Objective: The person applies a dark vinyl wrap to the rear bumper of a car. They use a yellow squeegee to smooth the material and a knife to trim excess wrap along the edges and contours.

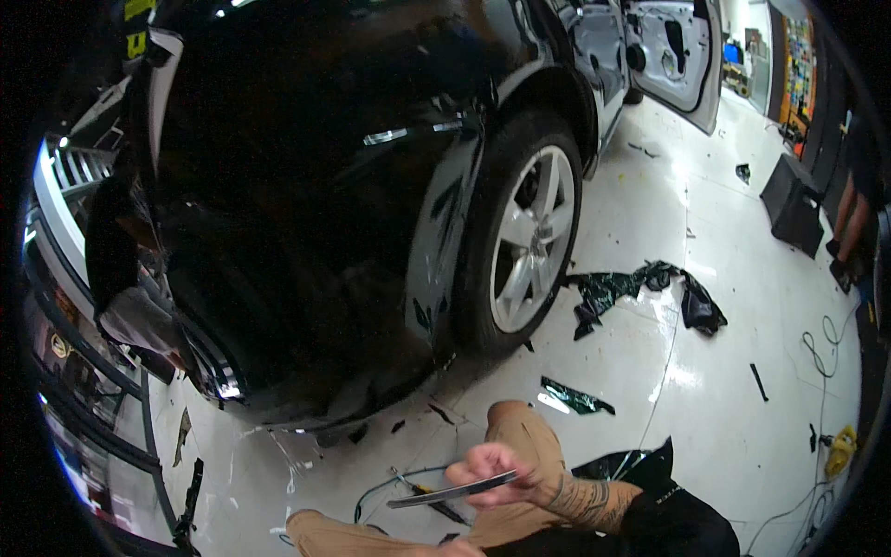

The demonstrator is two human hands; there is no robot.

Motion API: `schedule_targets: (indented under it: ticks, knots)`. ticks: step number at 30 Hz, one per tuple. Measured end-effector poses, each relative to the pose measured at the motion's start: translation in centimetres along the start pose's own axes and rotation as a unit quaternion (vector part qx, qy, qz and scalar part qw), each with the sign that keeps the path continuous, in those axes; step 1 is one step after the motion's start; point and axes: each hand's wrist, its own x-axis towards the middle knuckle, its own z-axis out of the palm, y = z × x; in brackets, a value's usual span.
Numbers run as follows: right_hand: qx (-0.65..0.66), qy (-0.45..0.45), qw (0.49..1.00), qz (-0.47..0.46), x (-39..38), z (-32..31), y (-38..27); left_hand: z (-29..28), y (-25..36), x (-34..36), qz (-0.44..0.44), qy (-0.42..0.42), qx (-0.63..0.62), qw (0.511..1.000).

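Observation:
My right hand (492, 472) has its fingers closed around a thin, flat, narrow strip-like tool (436, 495), grey with a dark edge. The tool is held above my bent legs, its long end reaching left. Only a small part of my left hand (450, 550) shows at the lower edge, near my lap; its fingers are mostly out of sight. Ahead stands a car, its bumper and fender (306, 251) glossy black, with a greyish patch (441, 232) in front of the wheel (534, 237). Neither hand touches the car.
Crumpled dark film (650, 288) and a film scrap (575, 397) lie on the pale tiled floor. A hose (371, 492) is left of my right hand. Beyond the wheel, a car door (673, 60) hangs open. At right are a black box (791, 204), cables and another person's arm (846, 218).

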Motion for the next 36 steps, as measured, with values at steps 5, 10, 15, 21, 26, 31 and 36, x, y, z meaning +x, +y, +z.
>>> schedule_targets:
  ticks: [5,10,15,21,26,31,36]
  knots:
    - [-0.147,-0.4,0.904,0.035,4.4,4.9,-1.8,-1.3,5.7,6.2,0.418,-0.545,0.05,0.725]
    - [-0.444,-0.234,0.839,0.209,3.5,12.2,-0.2,-5.9,8.6,5.9,0.464,-0.421,0.256,0.737]
    - [-0.516,-0.057,0.799,0.302,0.7,9.5,1.9,-8.8,2.2,-9.1,-0.032,0.1,0.357,0.928]
    - [-0.371,-0.128,0.87,0.298,1.4,2.0,0.3,-9.3,-6.9,-19.0,-0.377,0.347,0.107,0.852]
    - [-0.689,0.31,0.632,-0.174,5.3,-3.1,-9.7,-10.5,-11.3,-15.9,-0.248,0.446,-0.007,0.86]
    - [-0.545,0.324,0.689,-0.352,10.7,-5.0,-18.8,-11.7,-12.1,-14.3,-0.198,0.47,-0.032,0.859]
    - [-0.406,0.21,0.846,-0.273,13.7,-6.4,-21.4,-13.2,-12.4,-14.0,-0.173,0.486,-0.041,0.856]
